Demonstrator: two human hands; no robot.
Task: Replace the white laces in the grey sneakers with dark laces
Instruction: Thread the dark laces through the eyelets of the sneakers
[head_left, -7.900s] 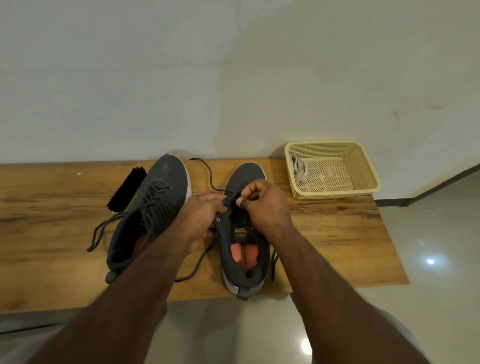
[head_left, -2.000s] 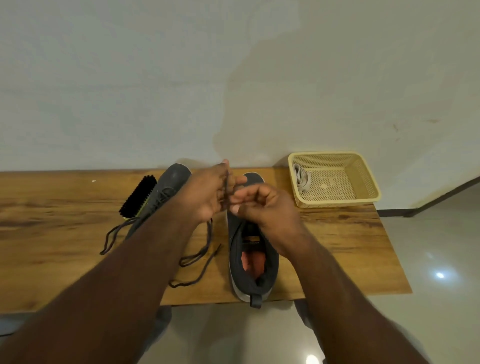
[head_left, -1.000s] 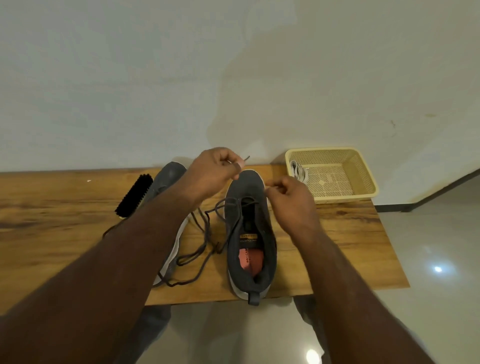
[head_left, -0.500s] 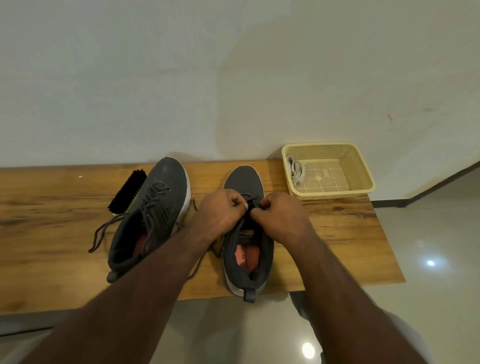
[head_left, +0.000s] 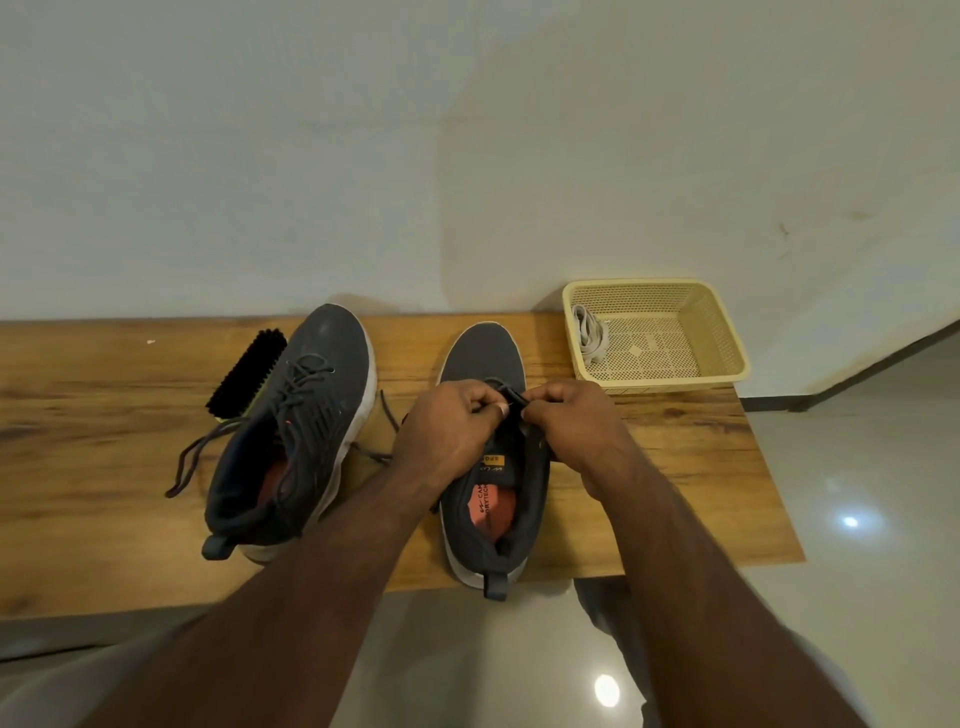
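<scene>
Two grey sneakers stand on the wooden table (head_left: 675, 457). The left sneaker (head_left: 296, 431) is laced with a dark lace whose ends trail off to the left. The right sneaker (head_left: 491, 467) points away from me. My left hand (head_left: 452, 431) and my right hand (head_left: 571, 426) meet over its eyelets, and each pinches the dark lace (head_left: 511, 397) there. Part of that lace lies on the table between the shoes. The white laces (head_left: 589, 332) lie bundled in the yellow basket (head_left: 722, 338).
A black shoe brush (head_left: 244, 374) lies behind the left sneaker near the wall. The basket stands at the table's back right corner. The right sneaker's heel overhangs the table's near edge. Tiled floor lies to the right and below.
One second ago my left hand held the lace end raised above the right sneaker. Both hands have since come down together onto the shoe's eyelets and stay there.
</scene>
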